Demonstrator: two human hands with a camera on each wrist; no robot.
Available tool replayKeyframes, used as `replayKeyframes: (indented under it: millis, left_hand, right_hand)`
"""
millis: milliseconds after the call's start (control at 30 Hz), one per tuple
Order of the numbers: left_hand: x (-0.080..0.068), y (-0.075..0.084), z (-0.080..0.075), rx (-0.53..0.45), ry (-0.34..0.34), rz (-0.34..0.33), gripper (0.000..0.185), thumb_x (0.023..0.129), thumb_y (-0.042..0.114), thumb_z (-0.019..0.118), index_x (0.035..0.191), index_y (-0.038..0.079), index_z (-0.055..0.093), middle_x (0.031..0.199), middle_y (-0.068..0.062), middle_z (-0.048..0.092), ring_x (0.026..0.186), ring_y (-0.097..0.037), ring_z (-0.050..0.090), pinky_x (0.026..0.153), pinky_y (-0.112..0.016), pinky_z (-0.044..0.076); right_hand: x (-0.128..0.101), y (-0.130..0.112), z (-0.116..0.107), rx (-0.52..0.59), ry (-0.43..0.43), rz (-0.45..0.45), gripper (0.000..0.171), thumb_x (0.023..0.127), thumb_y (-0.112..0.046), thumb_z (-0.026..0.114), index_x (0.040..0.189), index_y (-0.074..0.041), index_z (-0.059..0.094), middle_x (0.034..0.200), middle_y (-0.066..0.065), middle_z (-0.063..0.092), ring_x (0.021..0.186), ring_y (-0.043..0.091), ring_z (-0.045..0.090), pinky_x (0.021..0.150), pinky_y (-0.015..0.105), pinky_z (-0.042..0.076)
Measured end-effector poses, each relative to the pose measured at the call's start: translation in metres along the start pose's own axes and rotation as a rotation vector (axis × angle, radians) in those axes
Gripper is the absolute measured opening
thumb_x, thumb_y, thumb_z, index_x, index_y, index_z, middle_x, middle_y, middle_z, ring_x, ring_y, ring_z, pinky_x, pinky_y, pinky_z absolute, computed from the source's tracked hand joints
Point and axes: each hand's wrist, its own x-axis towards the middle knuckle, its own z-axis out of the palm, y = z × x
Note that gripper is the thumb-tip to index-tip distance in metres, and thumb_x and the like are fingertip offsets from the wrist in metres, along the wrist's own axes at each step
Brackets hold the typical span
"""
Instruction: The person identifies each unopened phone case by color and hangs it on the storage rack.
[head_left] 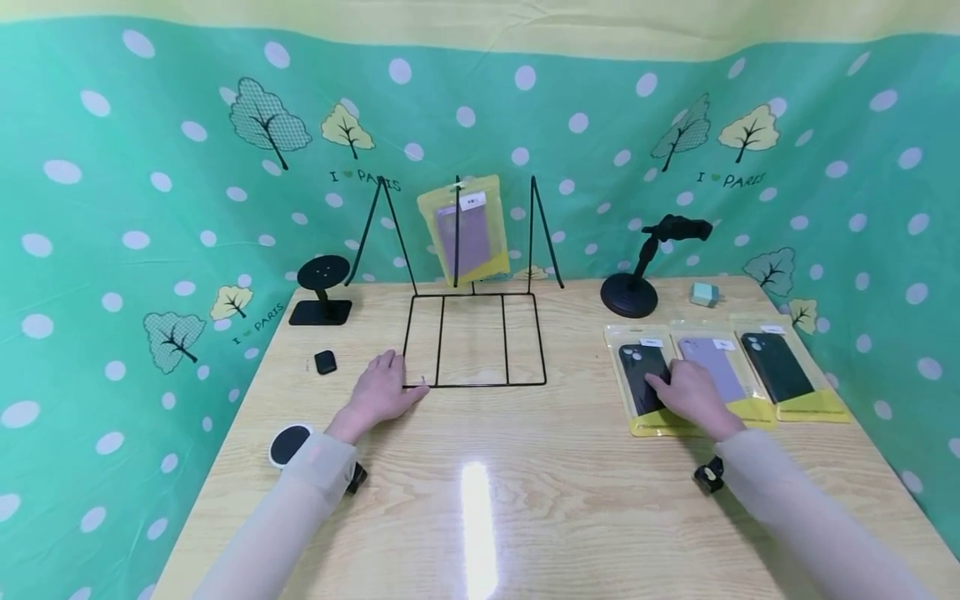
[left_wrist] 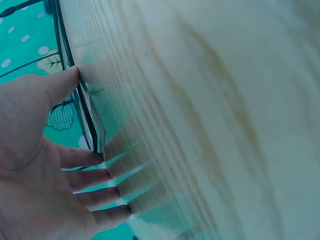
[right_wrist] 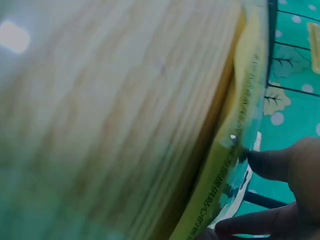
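Note:
My left hand (head_left: 381,390) rests on the table at the near left corner of a black wire rack (head_left: 480,386), fingers extended and thumb along the front wire. In the left wrist view its fingertips (left_wrist: 120,212) meet the tabletop. A bagged purple phone case (head_left: 467,237) hangs at the rack's middle prong. Over on the right, my right hand (head_left: 693,396) lies across a bagged dark phone case (head_left: 641,375), thumb touching its face. The right wrist view shows thumb and a finger apart against the bag's yellow printed end (right_wrist: 220,175). Some fingertips are hidden there.
Beside that bag lie a second purple case (head_left: 716,367) and a dark green case (head_left: 776,367), both bagged. Behind stand a black jointed stand (head_left: 630,292) and a blue cube (head_left: 703,293). Left are a round-topped stand (head_left: 322,292), a small black square (head_left: 326,362) and a white-rimmed disc (head_left: 291,446).

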Motion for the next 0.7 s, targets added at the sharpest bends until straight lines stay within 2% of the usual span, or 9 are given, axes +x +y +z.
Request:
replayKeyframes:
  millis: [67,133,233,500,700]
  left_hand:
    - [0.0,0.0,0.0,-0.002,0.004,0.001,0.083,0.091,0.05,0.057,0.137,-0.016,0.035,0.143,-0.035,0.03,0.13,-0.049,0.029,0.105,-0.056,0.028]
    - [0.0,0.0,0.0,-0.003,0.013,0.007,0.083,0.092,0.049,0.057,0.137,-0.017,0.034,0.142,-0.035,0.03,0.129,-0.049,0.029,0.104,-0.056,0.029]
    - [0.0,0.0,0.0,-0.002,0.026,0.014,0.083,0.092,0.049,0.057,0.137,-0.017,0.034,0.142,-0.035,0.031,0.129,-0.049,0.03,0.104,-0.056,0.029]
    - [-0.001,0.001,0.0,0.001,0.02,0.005,0.083,0.091,0.048,0.057,0.136,-0.017,0.035,0.141,-0.035,0.032,0.128,-0.05,0.032,0.102,-0.057,0.031]
    - [-0.001,0.0,0.001,0.0,0.023,0.006,0.082,0.092,0.049,0.057,0.136,-0.017,0.035,0.141,-0.035,0.032,0.128,-0.049,0.032,0.102,-0.057,0.031]
  right_hand:
    - [0.003,0.0,0.002,-0.027,0.008,-0.015,0.044,0.097,-0.032,0.052,0.079,0.008,0.056,0.068,0.019,0.051,0.058,0.027,0.049,0.05,0.035,0.04]
    - [0.006,-0.001,0.002,-0.052,0.007,-0.02,0.047,0.098,-0.033,0.05,0.063,-0.001,0.052,0.058,0.01,0.044,0.051,0.024,0.045,0.048,0.033,0.037]
    - [0.01,-0.004,0.002,-0.074,-0.001,-0.019,0.053,0.098,-0.032,0.049,0.052,-0.007,0.047,0.051,0.006,0.04,0.045,0.022,0.043,0.046,0.033,0.036]
    - [0.013,-0.007,0.002,-0.018,0.073,0.026,0.038,0.097,-0.018,0.054,0.061,-0.004,0.052,0.061,0.011,0.045,0.053,0.024,0.045,0.046,0.033,0.038]
    - [0.019,-0.006,0.005,0.034,0.115,0.058,0.024,0.094,-0.014,0.057,0.074,-0.002,0.062,0.072,0.012,0.057,0.063,0.026,0.051,0.053,0.035,0.041]
